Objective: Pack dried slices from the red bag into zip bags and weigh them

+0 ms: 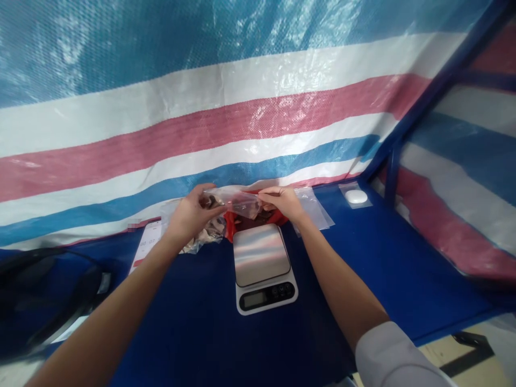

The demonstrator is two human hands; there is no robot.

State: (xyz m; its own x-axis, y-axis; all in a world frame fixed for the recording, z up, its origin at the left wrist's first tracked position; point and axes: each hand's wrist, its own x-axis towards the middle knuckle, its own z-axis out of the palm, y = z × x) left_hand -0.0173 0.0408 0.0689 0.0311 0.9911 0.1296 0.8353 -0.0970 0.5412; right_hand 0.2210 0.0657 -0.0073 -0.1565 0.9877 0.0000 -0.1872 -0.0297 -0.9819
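A clear plastic bag (244, 203) is stretched between my two hands, above the far edge of a kitchen scale. My left hand (189, 216) pinches its left end, where something dark shows by the fingers. At the other end, my right hand (283, 201) grips the bag between thumb and fingers. Behind and below it lies a red bag (278, 217) with dark pieces inside, partly hidden. The scale (262, 255) has a shiny metal plate with nothing on it; its display is unreadable. Several filled clear bags (209, 232) are heaped beside my left hand.
Flat clear bags (316, 208) lie right of my right hand. Farther right is a white rounded object (356, 196) on a small clear bag. A phone (148, 241) and a black strapped item (76, 290) are at left. Striped sheeting (226, 118) rises behind the blue surface (193, 322).
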